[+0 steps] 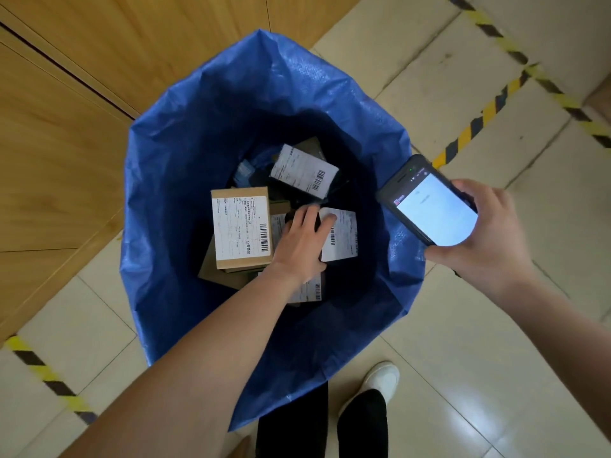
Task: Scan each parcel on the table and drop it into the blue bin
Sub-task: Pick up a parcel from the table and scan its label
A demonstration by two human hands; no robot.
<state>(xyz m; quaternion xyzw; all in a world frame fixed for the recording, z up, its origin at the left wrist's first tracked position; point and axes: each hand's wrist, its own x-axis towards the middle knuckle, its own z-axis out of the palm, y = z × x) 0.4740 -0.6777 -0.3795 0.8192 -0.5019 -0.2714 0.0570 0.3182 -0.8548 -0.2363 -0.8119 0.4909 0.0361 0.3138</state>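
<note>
Parcel [344, 238] sits inside blue bin [198, 127], on the pile. Left hand [302, 242] lies on it, can't tell whether it grips. Right hand [486, 239] grips scanner [436, 213] over the rim.

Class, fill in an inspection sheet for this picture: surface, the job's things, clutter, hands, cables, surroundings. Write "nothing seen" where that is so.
Surface: tiled floor; no table in view.
Job's things: blue bin stands open and holds several labelled parcels, among them a brown box lying label up. The scanner has its screen lit.
Clutter: nothing seen.
Hands: left hand is down inside the bin, over a white-labelled parcel; its grip is unclear. Right hand grips the scanner over the bin's rim.
Cables: nothing seen.
Surroundings: wood panelling, yellow-black tape on the floor, a white shoe.
</note>
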